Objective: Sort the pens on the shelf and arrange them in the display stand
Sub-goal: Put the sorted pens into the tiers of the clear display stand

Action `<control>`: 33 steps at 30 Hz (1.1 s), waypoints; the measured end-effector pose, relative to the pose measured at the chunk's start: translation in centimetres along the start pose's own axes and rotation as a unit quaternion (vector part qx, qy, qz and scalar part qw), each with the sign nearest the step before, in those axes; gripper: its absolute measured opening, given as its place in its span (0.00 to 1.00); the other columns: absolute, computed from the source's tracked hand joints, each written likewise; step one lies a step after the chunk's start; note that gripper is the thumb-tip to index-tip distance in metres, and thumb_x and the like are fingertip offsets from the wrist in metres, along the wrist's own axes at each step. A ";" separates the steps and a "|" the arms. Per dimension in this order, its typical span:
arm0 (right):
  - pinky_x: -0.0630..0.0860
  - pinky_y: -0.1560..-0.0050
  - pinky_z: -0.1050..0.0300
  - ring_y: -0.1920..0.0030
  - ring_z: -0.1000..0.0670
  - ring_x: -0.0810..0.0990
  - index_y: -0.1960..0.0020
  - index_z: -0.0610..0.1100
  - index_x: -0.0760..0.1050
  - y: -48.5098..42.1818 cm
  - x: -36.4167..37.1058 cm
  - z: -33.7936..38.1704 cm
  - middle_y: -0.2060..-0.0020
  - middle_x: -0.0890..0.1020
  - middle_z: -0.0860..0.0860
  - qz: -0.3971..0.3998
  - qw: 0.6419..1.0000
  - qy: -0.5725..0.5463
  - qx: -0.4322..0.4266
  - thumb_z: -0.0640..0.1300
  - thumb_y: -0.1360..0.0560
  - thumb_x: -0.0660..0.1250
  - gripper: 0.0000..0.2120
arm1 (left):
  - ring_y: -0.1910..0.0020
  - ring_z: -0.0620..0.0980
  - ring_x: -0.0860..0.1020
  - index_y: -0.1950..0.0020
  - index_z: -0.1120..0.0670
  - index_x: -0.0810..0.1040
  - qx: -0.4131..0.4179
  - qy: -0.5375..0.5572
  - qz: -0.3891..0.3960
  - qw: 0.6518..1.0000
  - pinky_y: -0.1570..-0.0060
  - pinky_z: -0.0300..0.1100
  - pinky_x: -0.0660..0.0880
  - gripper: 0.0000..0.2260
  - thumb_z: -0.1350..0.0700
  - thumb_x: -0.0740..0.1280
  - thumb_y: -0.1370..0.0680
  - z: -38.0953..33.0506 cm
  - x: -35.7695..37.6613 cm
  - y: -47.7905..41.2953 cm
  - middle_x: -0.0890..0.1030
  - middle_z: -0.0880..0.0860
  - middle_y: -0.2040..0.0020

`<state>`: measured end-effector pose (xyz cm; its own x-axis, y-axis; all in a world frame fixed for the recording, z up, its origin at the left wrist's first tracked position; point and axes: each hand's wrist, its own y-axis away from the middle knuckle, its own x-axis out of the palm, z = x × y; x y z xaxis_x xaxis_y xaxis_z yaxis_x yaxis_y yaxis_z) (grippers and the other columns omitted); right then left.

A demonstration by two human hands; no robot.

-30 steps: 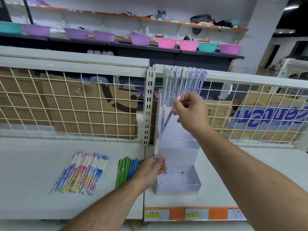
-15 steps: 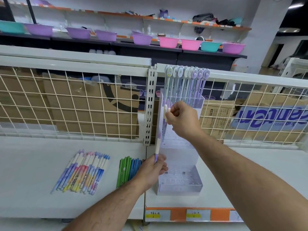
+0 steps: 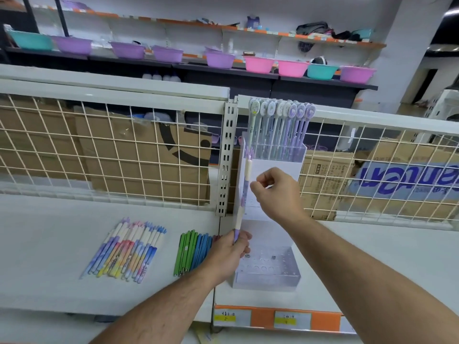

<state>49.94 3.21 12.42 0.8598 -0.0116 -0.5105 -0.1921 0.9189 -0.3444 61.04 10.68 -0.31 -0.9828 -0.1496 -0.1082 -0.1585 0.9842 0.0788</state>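
Pens in pastel shades [image 3: 126, 252] lie fanned out flat at lower left on the white shelf [image 3: 49, 256], which fills the lower half of the frame. A wire grid panel [image 3: 111, 155] runs along the back of the shelf. The clear tiered display stand [image 3: 268, 276] sits on the shelf at centre. Its top tier holds a row of grey and lilac pens [image 3: 280, 125] standing upright with round toppers. A tight bunch of green and blue pens [image 3: 192, 252] lies flat between the pastel fan and the stand. The right hand [image 3: 278, 192] hangs in front of the stand's middle tier, fingers curled and thumb and forefinger pressed together; what they pinch, if anything, I cannot tell. The left hand [image 3: 231, 249], at the stand's left edge, has its fingers wrapped round the lower end of purple-and-cream pens [image 3: 244, 192] held upright, their number unclear
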 end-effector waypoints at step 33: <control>0.84 0.65 0.49 0.58 0.44 0.85 0.55 0.41 0.77 -2.9 -2.1 1.3 0.62 0.85 0.45 0.041 0.995 -0.080 -0.046 0.46 0.23 0.72 0.08 | 0.41 0.33 0.72 0.52 0.41 0.81 0.097 -0.111 -0.118 0.982 0.43 0.26 0.64 0.08 0.52 0.75 0.26 5.3 2.4 0.1 0.75 0.38 0.42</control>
<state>49.26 1.11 15.50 0.9020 0.1323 -0.4110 -0.3019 0.8738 -0.3813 59.14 10.94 -5.79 -0.8724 -0.3731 -0.3159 -0.3380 0.9272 -0.1617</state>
